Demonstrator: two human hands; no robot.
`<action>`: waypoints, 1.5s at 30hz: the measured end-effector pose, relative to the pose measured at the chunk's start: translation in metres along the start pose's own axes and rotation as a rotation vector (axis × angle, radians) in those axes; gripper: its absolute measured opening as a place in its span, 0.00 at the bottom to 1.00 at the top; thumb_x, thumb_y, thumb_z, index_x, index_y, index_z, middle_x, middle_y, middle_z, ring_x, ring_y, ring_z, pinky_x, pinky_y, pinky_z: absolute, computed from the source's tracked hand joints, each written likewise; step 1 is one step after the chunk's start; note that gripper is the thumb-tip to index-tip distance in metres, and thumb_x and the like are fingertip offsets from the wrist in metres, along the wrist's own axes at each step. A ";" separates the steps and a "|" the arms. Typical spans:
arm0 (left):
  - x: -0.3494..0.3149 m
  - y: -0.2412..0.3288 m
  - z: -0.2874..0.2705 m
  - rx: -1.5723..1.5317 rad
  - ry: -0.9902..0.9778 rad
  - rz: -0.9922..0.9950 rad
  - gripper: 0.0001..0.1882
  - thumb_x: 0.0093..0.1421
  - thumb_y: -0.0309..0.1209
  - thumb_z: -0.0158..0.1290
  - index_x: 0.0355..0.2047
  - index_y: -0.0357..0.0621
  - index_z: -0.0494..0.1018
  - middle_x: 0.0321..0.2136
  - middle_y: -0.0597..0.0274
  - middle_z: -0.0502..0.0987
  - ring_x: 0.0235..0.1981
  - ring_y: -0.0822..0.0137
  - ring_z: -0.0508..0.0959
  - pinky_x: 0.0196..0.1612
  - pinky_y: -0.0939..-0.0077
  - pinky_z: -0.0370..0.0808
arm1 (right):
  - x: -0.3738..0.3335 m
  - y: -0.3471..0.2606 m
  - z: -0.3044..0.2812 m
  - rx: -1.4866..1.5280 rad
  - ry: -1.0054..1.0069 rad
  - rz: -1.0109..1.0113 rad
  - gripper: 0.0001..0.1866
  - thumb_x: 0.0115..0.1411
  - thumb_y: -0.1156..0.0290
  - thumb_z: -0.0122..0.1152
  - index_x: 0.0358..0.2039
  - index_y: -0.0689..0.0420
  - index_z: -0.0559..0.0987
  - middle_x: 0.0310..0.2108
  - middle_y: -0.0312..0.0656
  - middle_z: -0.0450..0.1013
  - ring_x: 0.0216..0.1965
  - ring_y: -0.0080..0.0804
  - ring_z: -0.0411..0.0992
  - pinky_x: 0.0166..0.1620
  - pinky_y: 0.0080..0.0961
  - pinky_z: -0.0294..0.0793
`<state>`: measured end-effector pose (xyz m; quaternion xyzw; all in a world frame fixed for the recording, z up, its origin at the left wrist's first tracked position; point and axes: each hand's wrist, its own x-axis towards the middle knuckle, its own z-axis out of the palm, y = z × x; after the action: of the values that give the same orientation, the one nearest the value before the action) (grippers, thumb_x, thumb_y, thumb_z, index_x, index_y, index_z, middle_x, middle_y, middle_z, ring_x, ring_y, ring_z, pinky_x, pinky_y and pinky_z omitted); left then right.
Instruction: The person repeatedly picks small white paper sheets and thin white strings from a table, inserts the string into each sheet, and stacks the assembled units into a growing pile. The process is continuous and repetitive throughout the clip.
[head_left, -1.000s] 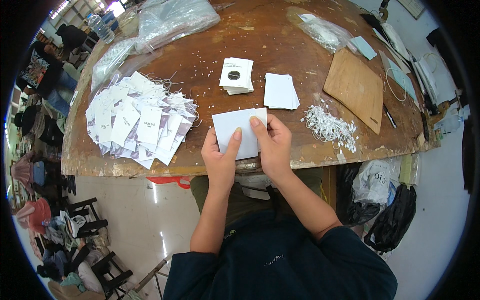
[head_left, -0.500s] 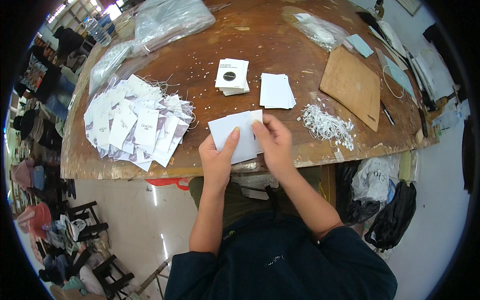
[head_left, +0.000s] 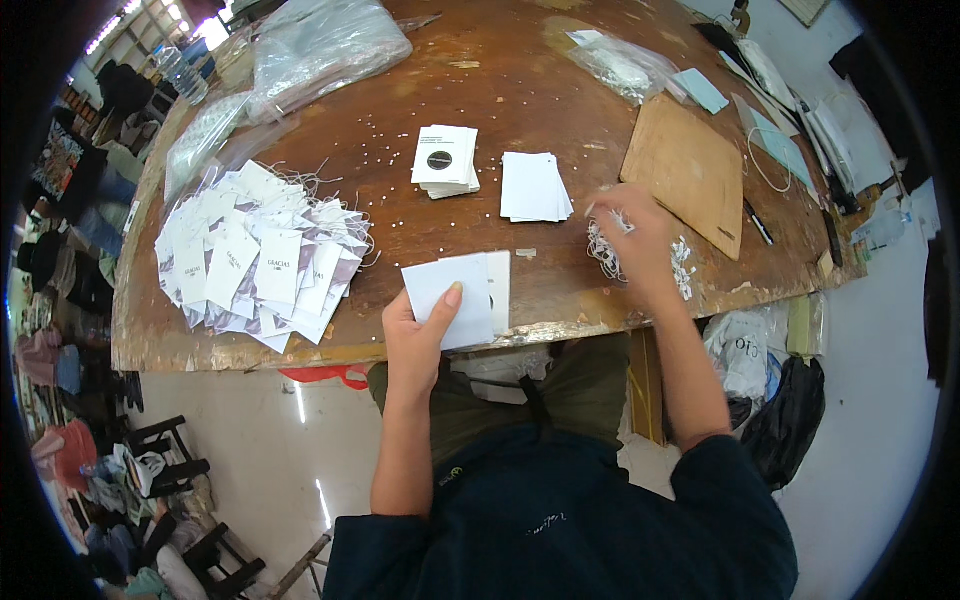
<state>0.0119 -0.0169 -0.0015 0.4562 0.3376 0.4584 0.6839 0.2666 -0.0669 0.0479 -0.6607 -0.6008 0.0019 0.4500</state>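
Near the table's front edge, my left hand [head_left: 415,330] is closed around overlapping white cards [head_left: 458,285], its thumb lying flat on the top one. Another white card [head_left: 500,290] shows from behind at their right side. My right hand [head_left: 643,245] is over a heap of white string loops [head_left: 604,252], covering its middle. Motion blurs those fingers, so whether they hold a string is not visible. Beyond the cards sit a stack of printed cards [head_left: 445,155] with a dark round mark and a stack of plain white cards [head_left: 533,187].
A large pile of strung tags [head_left: 262,255] spreads at the left. Clear plastic bags [head_left: 325,50] lie behind it. To the right are a brown board [head_left: 690,175], a pen [head_left: 758,222] and a bag of white pieces [head_left: 620,65]. Small white bits dot the tabletop.
My right hand has let go of the cards and moved right to the string heap. My left hand keeps the cards, with the rear one now showing more.
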 end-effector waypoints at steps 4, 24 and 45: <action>-0.006 -0.006 0.005 -0.239 -0.145 -0.146 0.14 0.61 0.28 0.58 0.45 0.33 0.75 0.38 0.58 0.80 0.37 0.72 0.79 0.43 0.75 0.76 | -0.013 -0.035 0.041 0.280 -0.196 -0.077 0.09 0.57 0.75 0.61 0.38 0.56 0.82 0.34 0.44 0.75 0.36 0.38 0.75 0.40 0.29 0.74; -0.003 -0.002 0.018 -0.055 0.235 0.055 0.15 0.63 0.30 0.58 0.45 0.31 0.75 0.38 0.60 0.79 0.37 0.75 0.76 0.42 0.78 0.74 | -0.024 -0.002 0.046 1.166 0.210 0.414 0.08 0.62 0.76 0.54 0.25 0.58 0.75 0.27 0.37 0.71 0.30 0.29 0.70 0.37 0.31 0.74; -0.014 0.000 0.006 0.651 0.252 0.498 0.08 0.58 0.27 0.60 0.36 0.35 0.79 0.27 0.58 0.81 0.27 0.70 0.78 0.33 0.76 0.74 | -0.028 -0.096 0.088 0.340 0.018 0.016 0.05 0.62 0.76 0.57 0.35 0.65 0.74 0.25 0.44 0.71 0.25 0.32 0.70 0.31 0.29 0.69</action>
<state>0.0120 -0.0319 0.0013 0.6564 0.4253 0.5309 0.3262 0.1350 -0.0495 0.0382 -0.5797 -0.5825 0.1014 0.5607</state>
